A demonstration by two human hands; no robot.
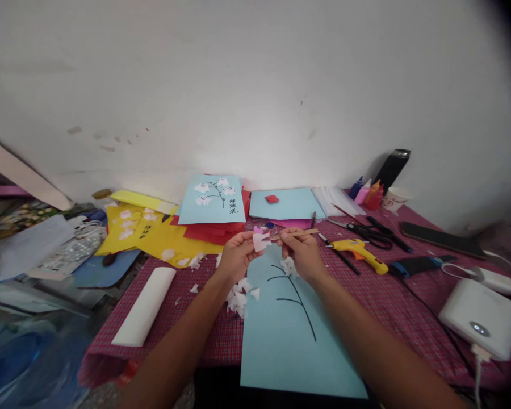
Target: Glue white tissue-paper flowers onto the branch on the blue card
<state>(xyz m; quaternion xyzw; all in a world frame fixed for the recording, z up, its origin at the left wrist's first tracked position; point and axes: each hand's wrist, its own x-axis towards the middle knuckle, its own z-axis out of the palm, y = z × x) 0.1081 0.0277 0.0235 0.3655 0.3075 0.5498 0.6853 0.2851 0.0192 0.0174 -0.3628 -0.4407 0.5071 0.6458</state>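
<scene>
One nearly closed left hand (234, 257) pinches a white paper piece (261, 242) by the blue sheet's (276, 352) far end, where the slim stick (307, 232) gripped in the closed right hand (301, 250) could, pressed hard, tear it.

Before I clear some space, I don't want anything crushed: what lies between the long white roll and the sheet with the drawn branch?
White paper scraps, some overlapping the sheet, and the left forearm crossing, in the head view.
</scene>
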